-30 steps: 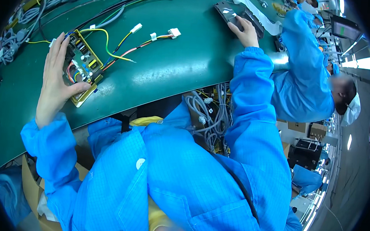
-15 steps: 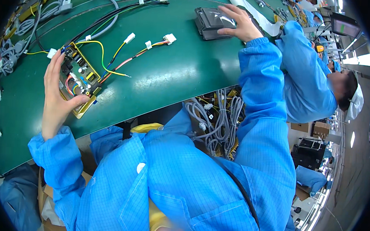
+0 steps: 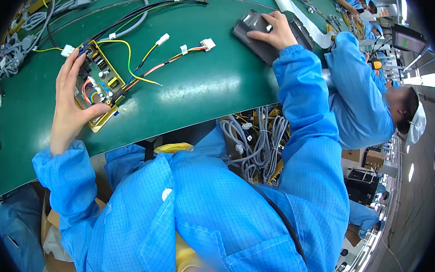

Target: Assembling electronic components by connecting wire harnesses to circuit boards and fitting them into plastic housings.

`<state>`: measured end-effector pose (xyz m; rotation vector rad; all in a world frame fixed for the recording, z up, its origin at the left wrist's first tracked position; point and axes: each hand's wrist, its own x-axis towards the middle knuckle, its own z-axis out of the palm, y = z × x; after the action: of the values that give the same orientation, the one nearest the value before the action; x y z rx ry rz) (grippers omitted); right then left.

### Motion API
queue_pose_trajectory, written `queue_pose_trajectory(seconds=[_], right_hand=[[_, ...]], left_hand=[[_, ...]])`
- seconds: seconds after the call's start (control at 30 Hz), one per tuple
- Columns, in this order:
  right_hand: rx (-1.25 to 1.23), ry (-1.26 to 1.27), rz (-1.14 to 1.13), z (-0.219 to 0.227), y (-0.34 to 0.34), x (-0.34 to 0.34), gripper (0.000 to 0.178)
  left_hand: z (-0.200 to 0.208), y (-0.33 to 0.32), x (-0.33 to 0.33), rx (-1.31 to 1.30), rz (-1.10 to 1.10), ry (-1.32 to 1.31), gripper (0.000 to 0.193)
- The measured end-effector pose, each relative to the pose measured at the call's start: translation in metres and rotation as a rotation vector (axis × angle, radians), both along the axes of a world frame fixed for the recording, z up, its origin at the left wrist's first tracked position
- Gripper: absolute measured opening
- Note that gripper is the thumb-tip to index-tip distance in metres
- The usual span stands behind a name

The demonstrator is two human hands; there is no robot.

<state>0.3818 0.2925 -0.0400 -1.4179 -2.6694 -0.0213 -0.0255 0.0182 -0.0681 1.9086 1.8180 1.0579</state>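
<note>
My left hand (image 3: 72,108) holds a circuit board (image 3: 99,75) in a yellow frame, thumb on its near edge and fingers along its left side. From the board run a yellow-green wire (image 3: 131,61) with a bare tip and two wire bundles ending in white connectors, one a small plug (image 3: 162,39), the other a wider plug (image 3: 208,44). Farther right, my right hand (image 3: 277,33) grips a black plastic casing (image 3: 255,40), thumb and fingers over its top. The palm and fingers cover part of the casing.
Grey cables (image 3: 33,19) lie heaped at the far left. Coiled grey cords (image 3: 267,144) sit below the green table's (image 3: 190,97) near edge. Behind the casing lies a white strip (image 3: 304,22). A co-worker in a blue sleeve (image 3: 357,94) sits close on the right.
My right hand has closed onto the black casing, which has turned and shifted toward me. My left hand stays on the circuit board. The whole view has shifted slightly.
</note>
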Motion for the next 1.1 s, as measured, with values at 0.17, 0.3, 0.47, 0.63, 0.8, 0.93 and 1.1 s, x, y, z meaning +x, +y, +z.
queue_pose_trajectory(seconds=[0.17,0.3,0.47,0.63,0.8,0.93,1.1], right_hand=[[-0.088,0.197,-0.092,0.003,-0.031,-0.006,0.081],[-0.269,0.561,-0.141,-0.002,-0.032,-0.001,0.07],[-0.512,1.292,-0.041,0.051,-0.049,0.016,0.047],[-0.331,1.205,-0.06,-0.007,-0.061,-0.019,0.028],[0.029,1.219,-0.348,-0.024,-0.039,0.012,0.025],[0.414,0.803,-0.438,-0.008,-0.023,0.038,0.035],[0.372,0.002,-0.637,-0.013,0.049,0.13,0.086]], left_hand=[[0.001,-0.002,0.0,-0.016,0.011,0.0,0.097],[0.0,-0.003,0.0,-0.01,0.011,0.003,0.097],[-0.003,0.001,0.001,0.002,0.003,0.008,0.098],[-0.004,-0.003,0.0,0.01,0.016,0.051,0.096],[0.001,-0.003,0.003,-0.001,0.011,0.012,0.094],[0.0,-0.001,0.003,0.016,-0.003,0.028,0.091],[-0.001,-0.004,0.006,-0.006,0.032,-0.029,0.088]])
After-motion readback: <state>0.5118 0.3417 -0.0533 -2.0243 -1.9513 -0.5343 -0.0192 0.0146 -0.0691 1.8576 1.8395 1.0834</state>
